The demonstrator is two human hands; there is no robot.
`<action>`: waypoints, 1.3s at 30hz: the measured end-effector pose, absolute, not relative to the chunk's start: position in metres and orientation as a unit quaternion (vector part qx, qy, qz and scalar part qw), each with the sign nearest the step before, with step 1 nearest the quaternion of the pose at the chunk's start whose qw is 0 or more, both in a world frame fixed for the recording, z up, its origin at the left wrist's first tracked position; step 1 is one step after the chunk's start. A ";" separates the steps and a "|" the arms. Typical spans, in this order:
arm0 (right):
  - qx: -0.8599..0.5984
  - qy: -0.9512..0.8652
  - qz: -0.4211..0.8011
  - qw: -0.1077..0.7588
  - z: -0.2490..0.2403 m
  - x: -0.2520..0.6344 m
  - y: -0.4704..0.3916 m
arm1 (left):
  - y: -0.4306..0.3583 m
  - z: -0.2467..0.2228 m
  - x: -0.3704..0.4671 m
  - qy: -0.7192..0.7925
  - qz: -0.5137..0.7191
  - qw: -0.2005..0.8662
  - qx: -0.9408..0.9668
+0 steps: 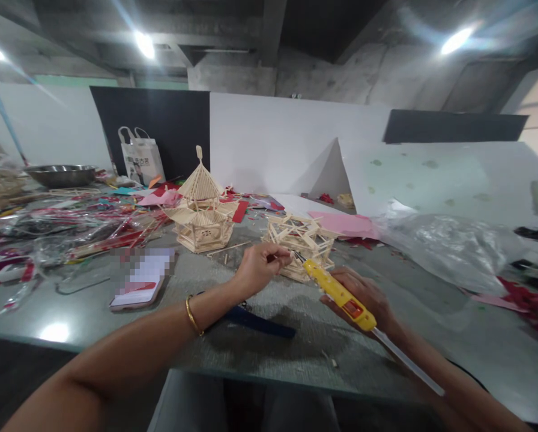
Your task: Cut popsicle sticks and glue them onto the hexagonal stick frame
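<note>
My right hand (368,297) is wrapped round a yellow hot glue gun (334,288), with a clear glue stick (408,363) poking out of its back end. The gun's nozzle points up and left, close to the fingertips of my left hand (262,269). Those fingers are pinched together; whatever they hold is too small to make out. Just behind both hands stands an open wooden-stick frame (298,231), partly hidden by them. Left of it, a finished-looking stick pavilion model (201,210) with a pointed roof stands upright.
A phone (143,279) lies left of my left arm. A dark blue strap (260,323) is near the table's front edge. Plastic-wrapped materials (93,231) are heaped on the left, with a metal bowl (62,175) behind. A clear plastic bag (449,249) and pink paper (343,224) lie right.
</note>
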State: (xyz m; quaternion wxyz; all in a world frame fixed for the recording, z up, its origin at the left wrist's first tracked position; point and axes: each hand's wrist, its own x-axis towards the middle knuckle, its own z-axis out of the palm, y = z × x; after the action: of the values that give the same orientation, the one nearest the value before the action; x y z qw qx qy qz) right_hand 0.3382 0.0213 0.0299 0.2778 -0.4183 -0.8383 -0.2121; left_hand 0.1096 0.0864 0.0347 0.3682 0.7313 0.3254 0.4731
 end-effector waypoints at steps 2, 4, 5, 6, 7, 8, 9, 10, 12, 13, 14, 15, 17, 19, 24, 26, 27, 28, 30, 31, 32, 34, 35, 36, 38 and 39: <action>-0.408 -0.842 -0.217 0.279 0.031 0.338 0.022 | 0.086 0.034 0.110 0.326 0.473 0.367 0.731; -0.403 -0.843 -0.220 0.280 0.031 0.338 0.022 | 0.086 0.034 0.110 0.330 0.472 0.369 0.730; -0.402 -0.843 -0.221 0.279 0.031 0.338 0.023 | 0.086 0.034 0.110 0.332 0.470 0.368 0.730; -0.405 -0.843 -0.220 0.278 0.031 0.338 0.023 | 0.086 0.034 0.110 0.333 0.469 0.367 0.731; -0.407 -0.842 -0.219 0.276 0.031 0.338 0.023 | 0.086 0.034 0.110 0.333 0.470 0.364 0.732; -0.412 -0.841 -0.218 0.274 0.031 0.338 0.023 | 0.086 0.034 0.110 0.333 0.469 0.362 0.734; -0.416 -0.841 -0.215 0.271 0.031 0.338 0.023 | 0.086 0.034 0.110 0.332 0.468 0.360 0.735; -0.419 -0.841 -0.212 0.269 0.031 0.338 0.022 | 0.086 0.034 0.110 0.332 0.468 0.360 0.736; -0.420 -0.841 -0.211 0.268 0.031 0.338 0.022 | 0.085 0.034 0.110 0.329 0.469 0.362 0.735; -0.417 -0.841 -0.215 0.269 0.031 0.338 0.021 | 0.085 0.034 0.110 0.327 0.470 0.363 0.735; -0.415 -0.841 -0.221 0.270 0.031 0.337 0.021 | 0.085 0.034 0.110 0.325 0.471 0.364 0.735; -0.412 -0.840 -0.227 0.270 0.031 0.337 0.021 | 0.085 0.034 0.110 0.322 0.471 0.364 0.736; -0.406 -0.840 -0.240 0.269 0.031 0.337 0.021 | 0.084 0.034 0.110 0.319 0.470 0.367 0.737; -0.402 -0.841 -0.248 0.265 0.030 0.337 0.022 | 0.084 0.034 0.110 0.321 0.469 0.373 0.733; -0.406 -0.837 -0.259 0.259 0.026 0.339 0.024 | 0.083 0.036 0.111 0.328 0.464 0.410 0.714; -0.408 -0.837 -0.256 0.259 0.025 0.339 0.024 | 0.082 0.037 0.112 0.331 0.464 0.416 0.708; -0.409 -0.837 -0.255 0.259 0.025 0.339 0.024 | 0.082 0.037 0.112 0.333 0.465 0.418 0.706; -0.408 -0.837 -0.255 0.259 0.025 0.339 0.024 | 0.082 0.038 0.113 0.334 0.465 0.419 0.705; -0.402 -0.839 -0.258 0.262 0.024 0.340 0.024 | 0.082 0.039 0.113 0.332 0.465 0.425 0.703; -0.398 -0.840 -0.259 0.262 0.024 0.340 0.024 | 0.082 0.039 0.113 0.331 0.465 0.428 0.701; -0.395 -0.841 -0.259 0.263 0.024 0.340 0.024 | 0.082 0.039 0.113 0.330 0.466 0.431 0.699; -0.390 -0.843 -0.259 0.265 0.025 0.340 0.024 | 0.081 0.040 0.113 0.330 0.466 0.439 0.693; -0.388 -0.843 -0.260 0.266 0.026 0.339 0.024 | 0.080 0.041 0.113 0.331 0.467 0.445 0.689; -0.386 -0.843 -0.260 0.268 0.027 0.338 0.024 | 0.080 0.041 0.113 0.330 0.469 0.451 0.684; -0.382 -0.843 -0.262 0.274 0.029 0.336 0.023 | 0.079 0.042 0.113 0.323 0.472 0.467 0.674; -0.380 -0.843 -0.261 0.277 0.029 0.336 0.023 | 0.079 0.042 0.113 0.318 0.474 0.475 0.670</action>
State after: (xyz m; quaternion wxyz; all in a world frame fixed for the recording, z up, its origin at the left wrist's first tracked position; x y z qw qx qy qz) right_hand 0.3357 0.0229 0.0293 0.2768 -0.3800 -0.8432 -0.2606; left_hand 0.1130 0.0785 0.0419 0.4746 0.6702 0.3177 0.4740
